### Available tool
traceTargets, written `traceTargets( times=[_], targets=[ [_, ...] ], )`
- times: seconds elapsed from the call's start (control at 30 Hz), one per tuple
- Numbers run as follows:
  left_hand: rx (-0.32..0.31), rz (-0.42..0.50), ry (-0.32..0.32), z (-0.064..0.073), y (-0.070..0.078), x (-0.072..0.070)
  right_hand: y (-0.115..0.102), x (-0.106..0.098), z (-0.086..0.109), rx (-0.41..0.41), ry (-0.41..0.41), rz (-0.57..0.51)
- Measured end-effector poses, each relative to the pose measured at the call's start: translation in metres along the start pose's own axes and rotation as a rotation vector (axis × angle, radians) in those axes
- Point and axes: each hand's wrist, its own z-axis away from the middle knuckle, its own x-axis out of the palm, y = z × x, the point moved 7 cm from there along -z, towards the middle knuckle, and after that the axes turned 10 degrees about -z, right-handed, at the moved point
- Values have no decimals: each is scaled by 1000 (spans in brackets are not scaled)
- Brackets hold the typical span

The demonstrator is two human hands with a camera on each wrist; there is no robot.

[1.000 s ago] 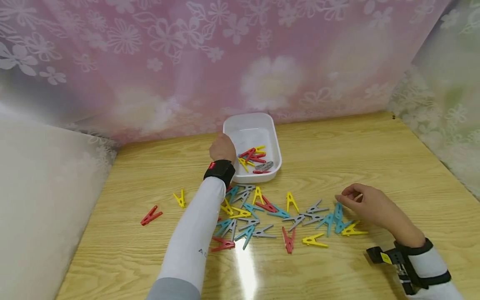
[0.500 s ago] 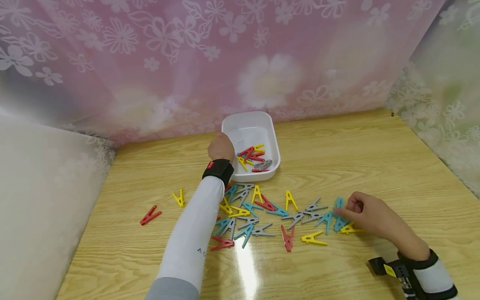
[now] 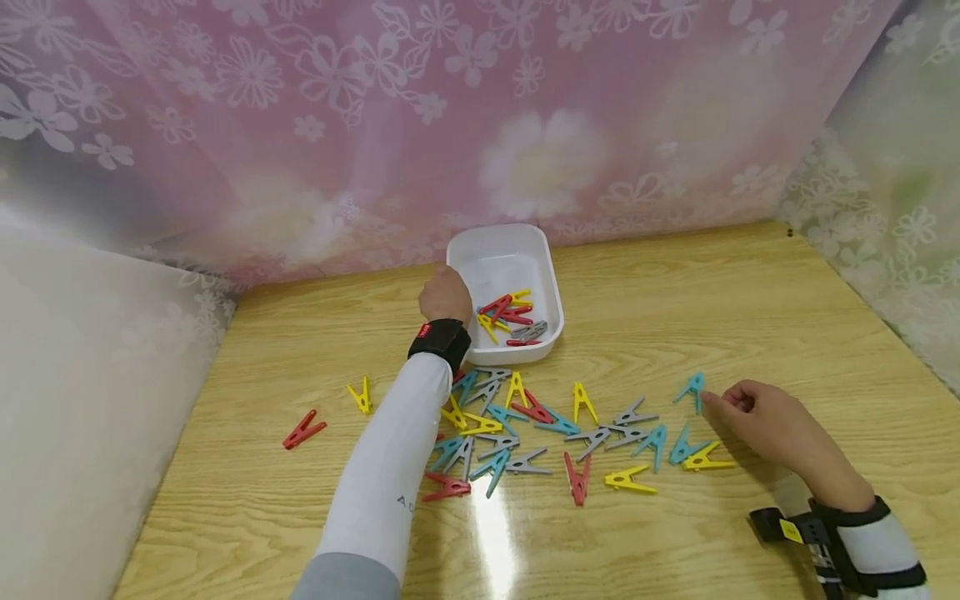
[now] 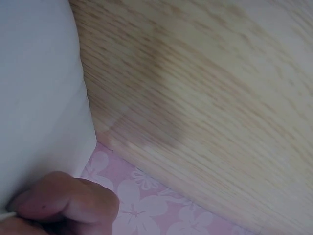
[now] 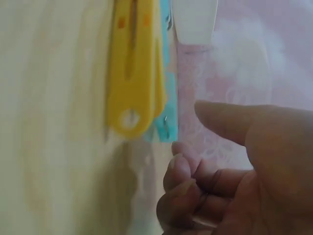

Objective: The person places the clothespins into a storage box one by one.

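Note:
My left hand [image 3: 445,297] grips the left rim of a white plastic box [image 3: 556,287], which holds several red, yellow and grey clothespins. In the left wrist view the curled fingers [image 4: 73,200] lie against its white wall. My right hand [image 3: 765,421] is over the right side of the table, thumb and fingers apart in the right wrist view. A teal clothespin [image 3: 693,387] lies right by its fingertips; I cannot tell if they touch. Another teal clothespin [image 3: 684,450] and a yellow clothespin [image 3: 705,457] lie just in front of that hand.
Several grey, red, teal and yellow clothespins are scattered over the wooden table [image 3: 247,517] in front of the box. A red clothespin [image 3: 303,431] and a yellow clothespin [image 3: 362,395] lie apart at the left. A flowered pink cloth [image 3: 420,150] hangs behind the table.
One teal clothespin has come away from the other teal one, shifting back and right. My right hand reached down to it, then moved slightly right. The left hand keeps its grip on the box.

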Motion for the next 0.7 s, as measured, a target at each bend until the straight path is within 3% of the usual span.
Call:
traceTargets(
  times=[0.13, 0.4, 0.6, 0.7],
  targets=[
    [-8, -5, 25, 1, 0, -1, -10, 4, -6, 49, -55, 33],
    [14, -37, 13, 1, 2, 7, -13, 17, -7, 162, -133, 79],
    [17, -37, 13, -1, 2, 4, -16, 8, -9, 141, -97, 90],
    [10, -40, 6, -2, 1, 3, -26, 1, -15, 87, -49, 82]
  ],
)
